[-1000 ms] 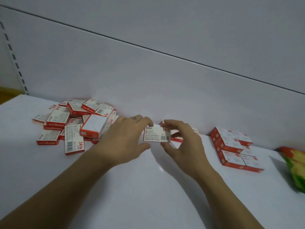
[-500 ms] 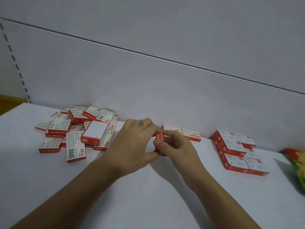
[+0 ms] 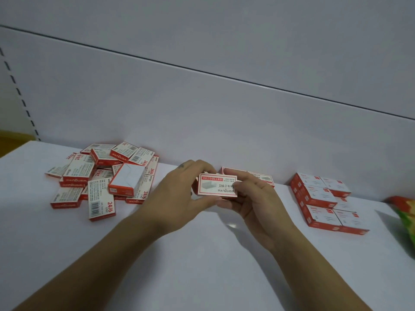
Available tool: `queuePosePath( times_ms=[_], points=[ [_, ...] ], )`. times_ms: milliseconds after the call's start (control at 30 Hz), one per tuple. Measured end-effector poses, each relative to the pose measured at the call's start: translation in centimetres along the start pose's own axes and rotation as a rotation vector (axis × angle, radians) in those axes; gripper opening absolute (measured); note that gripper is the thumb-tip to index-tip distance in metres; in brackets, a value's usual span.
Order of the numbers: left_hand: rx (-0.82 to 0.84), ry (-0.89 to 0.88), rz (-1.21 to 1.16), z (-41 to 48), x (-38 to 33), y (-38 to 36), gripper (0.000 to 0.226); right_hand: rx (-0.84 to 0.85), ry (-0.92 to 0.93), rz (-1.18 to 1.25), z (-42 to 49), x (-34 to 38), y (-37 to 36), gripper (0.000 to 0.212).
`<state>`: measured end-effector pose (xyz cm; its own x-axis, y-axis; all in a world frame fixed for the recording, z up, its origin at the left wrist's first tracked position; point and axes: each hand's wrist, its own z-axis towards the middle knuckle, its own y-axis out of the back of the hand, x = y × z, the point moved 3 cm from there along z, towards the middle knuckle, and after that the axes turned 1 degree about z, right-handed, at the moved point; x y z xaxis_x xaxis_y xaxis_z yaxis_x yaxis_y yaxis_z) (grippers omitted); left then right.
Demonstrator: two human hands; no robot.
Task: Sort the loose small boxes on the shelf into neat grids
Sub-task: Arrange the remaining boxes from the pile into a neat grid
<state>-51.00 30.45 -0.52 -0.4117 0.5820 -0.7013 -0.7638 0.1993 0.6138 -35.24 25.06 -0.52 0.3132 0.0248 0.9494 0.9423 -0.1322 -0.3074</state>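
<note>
Red-and-white cardboard box [image 3: 217, 185]: small and flat, held just above the white shelf [image 3: 202, 261], printed face toward the camera, print upside down.

Left hand [image 3: 179, 189]: grasping the box's left end, thumb along the lower edge, fingers curled over the top edge.

Right hand [image 3: 253, 198]: grasping the box's right end, fingers curled round it.

Left of the box: loose heap [image 3: 98, 176] of like boxes lying on the shelf at all angles, many overlapping. One white-faced box [image 3: 129, 178] rests on top.

Just behind the box, against the back panel [image 3: 202, 122]: row of two boxes [image 3: 261, 177], flat and end to end, partly hidden by the right hand.

Right of the box, well apart: neat block [image 3: 318, 194] of boxes, set edge to edge in a grid and stacked. The layer count cannot be told.

Farther right of the box, at the frame edge: green-and-orange packet [image 3: 405, 212], cut off.
</note>
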Motion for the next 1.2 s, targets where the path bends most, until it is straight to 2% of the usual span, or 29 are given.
queuePosePath(
  times_ms=[167, 300, 367, 433, 500, 533, 600, 733, 867, 1000, 1100, 1200],
  points=[
    [0.010, 0.087, -0.164, 0.0, -0.5, 0.2, 0.041, -0.069, 0.023, -0.130, 0.0, 0.1, 0.5, 0.026],
    [-0.002, 0.187, -0.472, 0.1, -0.8, 0.2, 0.050, -0.063, 0.022, -0.176, -0.2, 0.2, 0.2, 0.004],
    [-0.032, 0.204, -0.553, 0.2, -0.8, 0.4, 0.043, -0.035, 0.023, -0.169, -0.5, 0.2, -0.3, 0.007],
    [-0.032, 0.207, -0.612, 0.3, -0.6, 0.5, 0.034, 0.010, 0.041, -0.198, -0.7, 0.3, -0.7, 0.030],
    [-0.003, 0.166, -0.553, 0.2, -0.4, 0.2, 0.028, 0.063, 0.075, -0.311, -0.8, 0.1, -1.2, 0.056],
    [0.006, 0.127, -0.477, 0.1, -0.5, 0.0, 0.027, 0.079, 0.099, -0.351, -0.9, 0.1, -1.4, 0.059],
    [0.021, 0.034, -0.278, -0.1, -0.8, -0.4, 0.030, 0.055, 0.113, -0.322, -0.9, 0.1, -1.4, 0.053],
    [0.059, -0.058, 0.056, -0.4, -0.9, -1.1, 0.055, -0.051, -0.020, -0.071, -0.5, -0.1, -0.4, 0.036],
    [-0.011, -0.100, 0.079, -0.4, -0.5, -1.0, 0.048, -0.094, -0.058, 0.018, -0.3, -0.1, 0.1, 0.021],
    [-0.060, -0.100, 0.061, -0.1, -0.3, -0.5, 0.048, -0.207, 0.109, -0.336, 0.1, 1.1, 1.5, 0.020],
    [-0.075, -0.081, 0.060, 0.1, 0.0, -0.3, 0.048, -0.099, 0.225, -0.681, -0.2, 2.0, 1.4, 0.039],
    [-0.091, -0.079, 0.049, 0.1, 0.1, -0.5, 0.048, -0.046, 0.375, -1.109, -0.1, 2.9, 0.9, 0.046]
  ],
)
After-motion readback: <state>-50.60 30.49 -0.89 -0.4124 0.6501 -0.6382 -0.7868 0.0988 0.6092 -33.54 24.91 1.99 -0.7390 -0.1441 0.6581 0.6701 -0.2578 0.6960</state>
